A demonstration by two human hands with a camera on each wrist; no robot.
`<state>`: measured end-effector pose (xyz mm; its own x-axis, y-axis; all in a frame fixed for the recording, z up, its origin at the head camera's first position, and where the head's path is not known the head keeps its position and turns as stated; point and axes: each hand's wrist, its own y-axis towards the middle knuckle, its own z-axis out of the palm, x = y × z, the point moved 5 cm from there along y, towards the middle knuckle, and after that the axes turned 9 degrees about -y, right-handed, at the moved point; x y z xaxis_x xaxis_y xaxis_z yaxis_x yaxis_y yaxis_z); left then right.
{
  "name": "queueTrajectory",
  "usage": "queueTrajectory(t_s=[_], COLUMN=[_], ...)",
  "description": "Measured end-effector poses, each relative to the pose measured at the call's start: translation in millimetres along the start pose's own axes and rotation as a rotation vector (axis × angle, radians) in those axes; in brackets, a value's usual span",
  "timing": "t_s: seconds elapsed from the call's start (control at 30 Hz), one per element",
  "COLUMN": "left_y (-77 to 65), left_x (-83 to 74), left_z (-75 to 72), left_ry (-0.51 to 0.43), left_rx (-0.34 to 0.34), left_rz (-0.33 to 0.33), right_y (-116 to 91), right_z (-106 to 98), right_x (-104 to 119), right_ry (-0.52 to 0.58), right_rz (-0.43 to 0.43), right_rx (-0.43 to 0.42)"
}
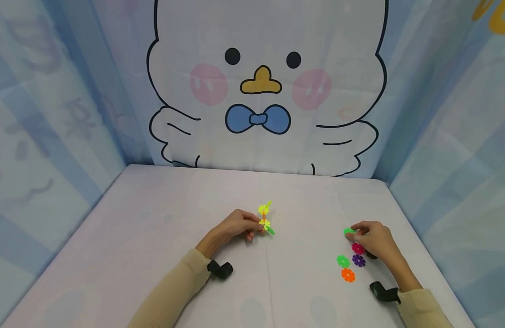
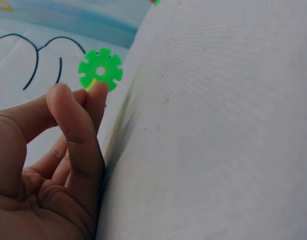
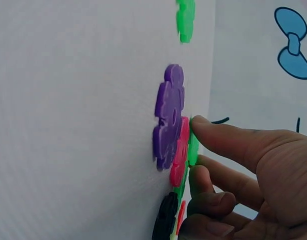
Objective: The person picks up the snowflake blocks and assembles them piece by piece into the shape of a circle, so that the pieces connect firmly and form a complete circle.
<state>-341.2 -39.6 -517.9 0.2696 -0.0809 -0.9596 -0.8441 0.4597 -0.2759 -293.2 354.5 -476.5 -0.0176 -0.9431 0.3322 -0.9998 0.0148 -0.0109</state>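
My left hand pinches a small assembly of joined snowflake building discs between thumb and fingertips. It has yellow discs, an orange one seen edge-on and a green disc facing the left wrist camera. On the right, my right hand has thumb and index finger at opposite edges of a green disc, pinching it. Close by lie a pink disc, a purple disc, another green disc and an orange disc. A black disc is partly hidden under the right hand.
A pale cloth covers the table. Behind it hangs a curtain printed with a cartoon face and a blue bow tie; blue and white curtains flank both sides. Each wrist carries a black camera mount.
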Motion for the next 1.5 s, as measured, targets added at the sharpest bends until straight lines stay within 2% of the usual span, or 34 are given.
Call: queueTrajectory(t_s=[0.4,0.73,0.97,1.27,1.5], left_y=[0.5,1.6,0.9,2.3,1.6], left_x=[1.9,0.6,0.7,1.7,0.0], left_z=[-0.4,-1.2,-1.4,-2.9,-3.0], left_ry=[0.003,-0.004,-0.01,-0.015,-0.013], left_rx=[-0.001,0.008,0.018,0.015,0.017], left_rz=[-0.006,0.005,-0.003,0.006,0.01], right_y=[-3.5,-6.4,-7.4,-4.0,-0.7], right_z=[-0.5,-5.0,8.4,28.6,43.2], right_x=[4.5,10.8,28.7,64.5,93.0], right_ry=[0.033,0.085,0.167,0.299,0.346], right_rz=[-0.039,-0.03,-0.024,-0.052,-0.11], right_rx=[-0.056,-0.032,0.044,0.171,0.165])
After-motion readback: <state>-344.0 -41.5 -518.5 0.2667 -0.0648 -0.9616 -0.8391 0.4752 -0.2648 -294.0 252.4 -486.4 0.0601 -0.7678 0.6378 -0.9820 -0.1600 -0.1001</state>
